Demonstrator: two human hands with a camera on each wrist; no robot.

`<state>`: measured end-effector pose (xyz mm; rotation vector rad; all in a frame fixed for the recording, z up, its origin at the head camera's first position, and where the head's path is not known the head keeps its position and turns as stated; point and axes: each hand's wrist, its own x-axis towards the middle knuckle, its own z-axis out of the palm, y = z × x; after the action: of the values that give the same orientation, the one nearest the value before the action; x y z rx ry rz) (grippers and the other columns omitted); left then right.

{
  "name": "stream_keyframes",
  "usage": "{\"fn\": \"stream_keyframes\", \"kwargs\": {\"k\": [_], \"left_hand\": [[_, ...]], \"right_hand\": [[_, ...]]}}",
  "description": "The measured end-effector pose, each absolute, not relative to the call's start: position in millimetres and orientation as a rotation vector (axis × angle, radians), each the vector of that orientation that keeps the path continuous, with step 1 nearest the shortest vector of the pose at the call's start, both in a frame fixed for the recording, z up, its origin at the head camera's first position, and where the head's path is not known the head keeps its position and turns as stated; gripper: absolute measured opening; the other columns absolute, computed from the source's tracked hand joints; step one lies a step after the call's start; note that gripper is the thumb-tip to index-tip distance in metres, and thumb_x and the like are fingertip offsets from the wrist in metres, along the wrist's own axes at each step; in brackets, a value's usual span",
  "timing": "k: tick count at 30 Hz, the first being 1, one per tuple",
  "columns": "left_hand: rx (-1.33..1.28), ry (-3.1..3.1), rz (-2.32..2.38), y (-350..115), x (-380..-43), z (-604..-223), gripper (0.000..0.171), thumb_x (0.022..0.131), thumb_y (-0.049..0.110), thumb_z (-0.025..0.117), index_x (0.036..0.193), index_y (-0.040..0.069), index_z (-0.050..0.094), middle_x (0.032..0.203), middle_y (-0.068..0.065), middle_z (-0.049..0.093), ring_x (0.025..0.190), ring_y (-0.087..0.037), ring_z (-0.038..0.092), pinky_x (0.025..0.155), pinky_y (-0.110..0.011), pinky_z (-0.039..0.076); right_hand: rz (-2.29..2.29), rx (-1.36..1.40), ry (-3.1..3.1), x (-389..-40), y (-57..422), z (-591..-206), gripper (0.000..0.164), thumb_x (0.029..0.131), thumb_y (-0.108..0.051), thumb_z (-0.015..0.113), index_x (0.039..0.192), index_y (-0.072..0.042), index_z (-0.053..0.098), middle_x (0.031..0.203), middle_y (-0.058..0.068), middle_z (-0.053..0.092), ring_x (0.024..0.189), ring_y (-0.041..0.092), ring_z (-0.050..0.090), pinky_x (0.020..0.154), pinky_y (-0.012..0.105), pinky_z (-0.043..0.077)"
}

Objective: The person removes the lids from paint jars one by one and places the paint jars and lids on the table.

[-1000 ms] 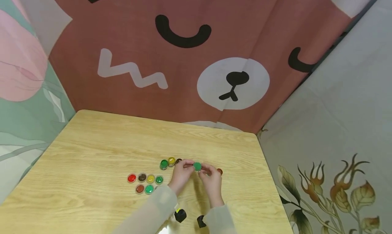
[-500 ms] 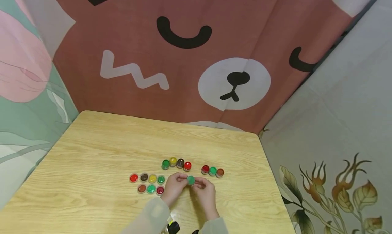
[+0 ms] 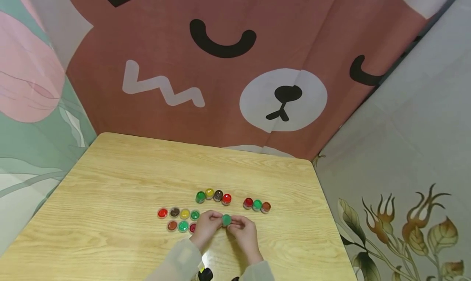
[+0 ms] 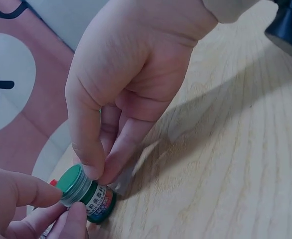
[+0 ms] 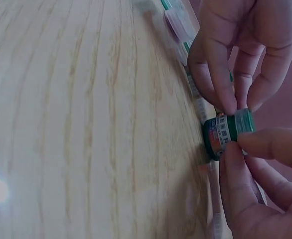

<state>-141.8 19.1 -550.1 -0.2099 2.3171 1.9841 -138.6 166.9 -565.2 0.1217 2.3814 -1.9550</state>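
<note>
A small paint jar (image 3: 226, 220) is held above the table between both hands. It has a flat green top, a clear ridged band and a printed label. Thumb and fingers of the left hand (image 3: 206, 228) pinch it from the left; those of the right hand (image 3: 245, 234) pinch it from the right. In the left wrist view the green jar (image 4: 102, 205) tilts, with the right hand (image 4: 126, 74) above it and the left hand (image 4: 11, 199) at lower left. Fingers of both hands touch it near its top, also in the right wrist view, where the jar (image 5: 223, 133) shows its label.
Several small paint jars (image 3: 218, 196) in mixed colours stand in a row behind the hands, with three more jars (image 3: 257, 205) to the right. Shallow paint-coloured discs, like lids (image 3: 183, 226), lie in two rows on the left of the wooden table (image 3: 110, 183). Printed cloths (image 3: 154, 121) hang around it.
Both hands have come back nearer the body and slightly left with the green jar between them, uncovering the rear jars. Both still grip it.
</note>
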Motion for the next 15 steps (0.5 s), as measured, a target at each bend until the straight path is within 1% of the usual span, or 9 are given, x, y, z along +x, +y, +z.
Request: {"fn": "stream_keyframes", "kwargs": {"k": [5, 9, 12, 13, 15], "left_hand": [[-0.107, 2.404, 1.911, 17, -146, -552, 0.016, 0.085, 0.000, 0.068, 0.098, -0.009, 0.068, 0.088, -0.014, 0.071, 0.082, -0.021, 0.066, 0.072, -0.031, 0.058], [0.036, 2.522, 1.826, 15, -149, -551, 0.020, 0.083, -0.004, 0.066, 0.103, -0.008, 0.068, 0.095, -0.017, 0.071, 0.089, -0.029, 0.068, 0.081, -0.041, 0.060], [0.177, 2.616, 1.738, 13, -151, -550, 0.026, 0.083, -0.008, 0.066, 0.109, -0.007, 0.069, 0.105, -0.020, 0.070, 0.097, -0.035, 0.067, 0.087, -0.048, 0.058], [0.217, 2.630, 1.718, 13, -152, -550, 0.028, 0.083, -0.009, 0.066, 0.111, -0.006, 0.069, 0.107, -0.020, 0.070, 0.099, -0.037, 0.067, 0.089, -0.050, 0.058], [0.270, 2.637, 1.688, 12, -152, -551, 0.030, 0.083, -0.010, 0.065, 0.113, -0.006, 0.069, 0.111, -0.021, 0.069, 0.103, -0.039, 0.067, 0.091, -0.051, 0.057]], "right_hand": [[-1.936, 0.077, 2.375, -142, 170, -570, 0.027, 0.081, 0.012, 0.071, 0.109, 0.011, 0.068, 0.101, 0.021, 0.072, 0.088, 0.023, 0.071, 0.072, 0.018, 0.057], [-1.903, 0.014, 2.380, -146, 172, -571, 0.028, 0.082, 0.013, 0.069, 0.110, 0.011, 0.067, 0.103, 0.022, 0.071, 0.089, 0.022, 0.070, 0.074, 0.018, 0.057], [-1.874, -0.055, 2.379, -146, 173, -562, 0.027, 0.082, 0.015, 0.067, 0.109, 0.013, 0.066, 0.102, 0.025, 0.070, 0.090, 0.028, 0.069, 0.075, 0.021, 0.058], [-1.866, -0.065, 2.372, -145, 173, -557, 0.026, 0.083, 0.015, 0.067, 0.109, 0.013, 0.066, 0.102, 0.025, 0.070, 0.091, 0.030, 0.069, 0.076, 0.021, 0.058], [-1.841, -0.098, 2.375, -146, 176, -559, 0.025, 0.083, 0.014, 0.069, 0.108, 0.012, 0.066, 0.101, 0.022, 0.070, 0.091, 0.030, 0.069, 0.076, 0.023, 0.059]]}}
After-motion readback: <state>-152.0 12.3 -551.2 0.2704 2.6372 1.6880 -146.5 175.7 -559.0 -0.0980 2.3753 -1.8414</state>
